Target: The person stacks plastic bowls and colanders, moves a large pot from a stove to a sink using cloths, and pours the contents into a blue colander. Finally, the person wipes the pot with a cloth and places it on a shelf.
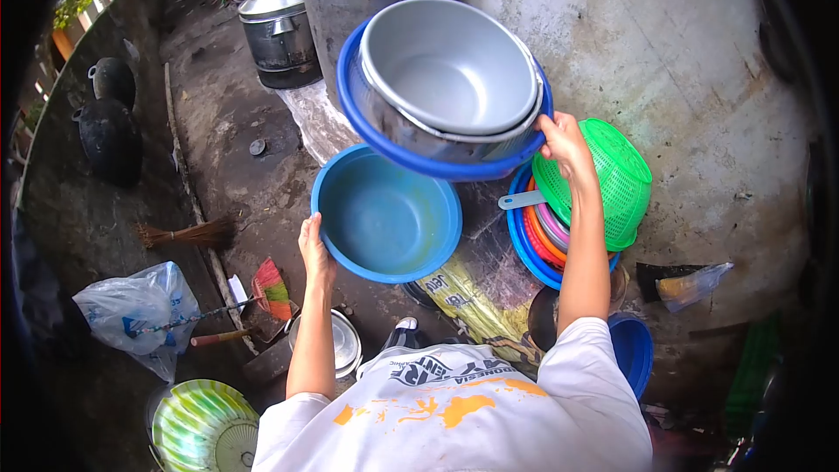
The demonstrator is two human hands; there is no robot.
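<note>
My left hand (315, 249) grips the left rim of a blue plastic basin (384, 214), which is tilted so its bare inside faces me. Higher up and to the right, my right hand (566, 144) is closed on the right edge of a stack of basins. That stack has a wide blue basin (463, 166) on the outside and grey metal basins (450, 65) nested inside it. The stack's lower edge overlaps the top of the left-hand basin in this view. Just below my right hand, a green colander (616, 183) leans on another pile of colourful basins (544, 240).
A large metal pot (328, 13) and a lidded steamer (280, 31) stand at the back. Brooms (197, 233), a plastic bag (144, 310) and a green-striped basket (201, 428) lie to the left. A concrete wall (699, 79) rises on the right.
</note>
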